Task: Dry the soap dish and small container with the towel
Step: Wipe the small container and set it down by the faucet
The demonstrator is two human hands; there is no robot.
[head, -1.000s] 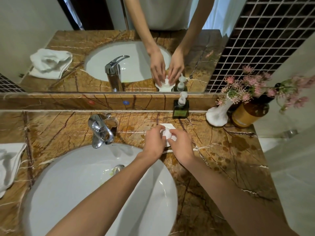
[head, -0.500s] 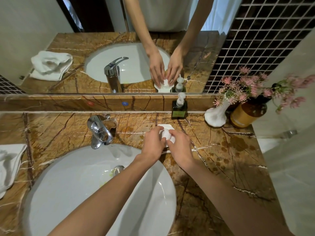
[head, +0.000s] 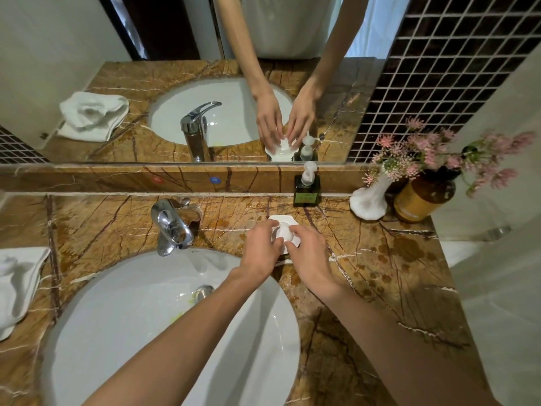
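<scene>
Hands unchanged since a second ago: left hand (head: 261,249) and right hand (head: 308,253) are pinching the small container (head: 281,230) on the soap dish (head: 293,241). Towel (head: 17,284) is lying untouched far left; drying not yet begun.

Brown veined marble, white ware, pink blooms

The counter (head: 380,268) is golden-brown marble crossed by dark brown and white veins, with darker blotches on its right part. The sink (head: 123,312) is white, with a yellow-green smear near the drain; the tap (head: 171,227) is shiny chrome. The soap dish (head: 283,221), the small container (head: 282,231) on it and the towel (head: 17,285) are white. The pump bottle (head: 306,187) is dark green with a white pump. Pink flowers (head: 421,153) rise from a white vase (head: 369,200) beside an amber jar (head: 421,199). The wall tiles (head: 445,54) are dark brown squares in a pale grout grid.
</scene>
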